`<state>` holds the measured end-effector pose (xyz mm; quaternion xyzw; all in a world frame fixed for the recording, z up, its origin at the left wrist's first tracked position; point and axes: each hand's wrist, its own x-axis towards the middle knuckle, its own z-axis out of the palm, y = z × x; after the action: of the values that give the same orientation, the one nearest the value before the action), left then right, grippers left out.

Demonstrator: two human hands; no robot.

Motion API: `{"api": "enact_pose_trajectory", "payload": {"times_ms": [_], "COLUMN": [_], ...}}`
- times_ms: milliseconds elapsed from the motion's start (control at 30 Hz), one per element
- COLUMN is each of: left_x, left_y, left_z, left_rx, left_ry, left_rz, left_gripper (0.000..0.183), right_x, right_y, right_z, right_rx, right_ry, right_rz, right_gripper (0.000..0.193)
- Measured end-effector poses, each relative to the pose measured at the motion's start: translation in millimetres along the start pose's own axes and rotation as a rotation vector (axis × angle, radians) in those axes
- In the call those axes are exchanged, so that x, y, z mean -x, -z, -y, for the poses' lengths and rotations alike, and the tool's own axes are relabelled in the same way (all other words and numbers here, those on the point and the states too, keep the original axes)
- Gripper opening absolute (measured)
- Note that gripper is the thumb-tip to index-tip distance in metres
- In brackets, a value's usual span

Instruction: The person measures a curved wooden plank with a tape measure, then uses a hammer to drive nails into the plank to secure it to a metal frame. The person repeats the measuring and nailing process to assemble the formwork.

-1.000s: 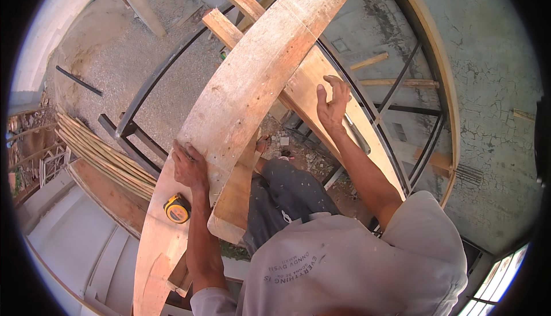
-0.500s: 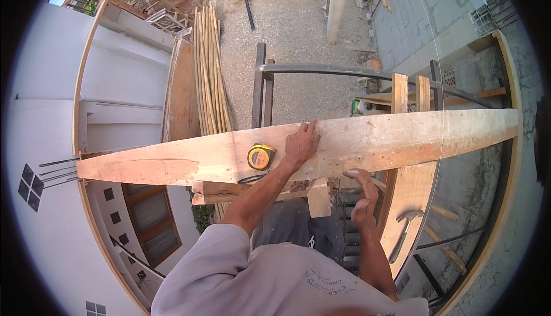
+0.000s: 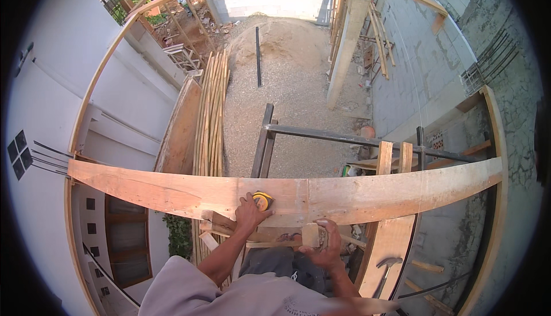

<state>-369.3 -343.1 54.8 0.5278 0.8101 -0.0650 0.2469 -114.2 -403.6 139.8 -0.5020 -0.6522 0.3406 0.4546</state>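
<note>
My left hand [image 3: 248, 215] is closed round a yellow and black tape measure [image 3: 263, 201], which rests against a long pale wooden plank [image 3: 356, 198]. The plank spans from left to right in front of me. Just below its near edge, my right hand [image 3: 326, 246] curls about the squared end of a wooden block [image 3: 310, 236], fingertips at its top and thumb at its lower side. On a board [image 3: 396, 238] to the right lies a claw hammer [image 3: 387, 270].
A dark metal frame [image 3: 344, 135] stands beyond the plank, beside two upright wood pieces [image 3: 384, 158]. Bamboo poles [image 3: 211, 115] lean at the left. A taut string [image 3: 420, 103] crosses the right side. Thin rods [image 3: 50, 158] jut from the white wall.
My left hand has gone from lying flat on the plank to grasping the tape measure. My right hand has moved from open beside the plank onto the wooden block. The view has tilted up.
</note>
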Motion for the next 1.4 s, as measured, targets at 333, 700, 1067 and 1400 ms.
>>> {"api": "enact_pose_trajectory", "payload": {"times_ms": [333,700,1067,1400], "left_x": [5.0,76.1,50.5,61.1], "left_y": [74.2,154.6,83.3,51.2], "left_z": [-77.3,-235.2,-258.2,-264.7], "left_rx": [0.409,0.175,0.203,0.494], "left_ry": [-0.265,-1.171,-1.152,-0.917], "left_rz": [-0.199,-0.082,0.785,1.159], "left_gripper": [0.076,0.065,0.037,0.024], "right_x": [-29.7,-115.3,-16.0,31.4], "right_y": [34.0,71.6,80.3,100.5], "right_z": [26.9,11.1,-24.3,-42.4], "right_rx": [-0.469,-1.004,-0.649,-0.621], "right_ry": [-0.415,-0.434,-0.726,-0.883], "right_rz": [-0.106,-0.685,-0.341,-0.271], "right_gripper": [0.073,0.063,0.065,0.071]}}
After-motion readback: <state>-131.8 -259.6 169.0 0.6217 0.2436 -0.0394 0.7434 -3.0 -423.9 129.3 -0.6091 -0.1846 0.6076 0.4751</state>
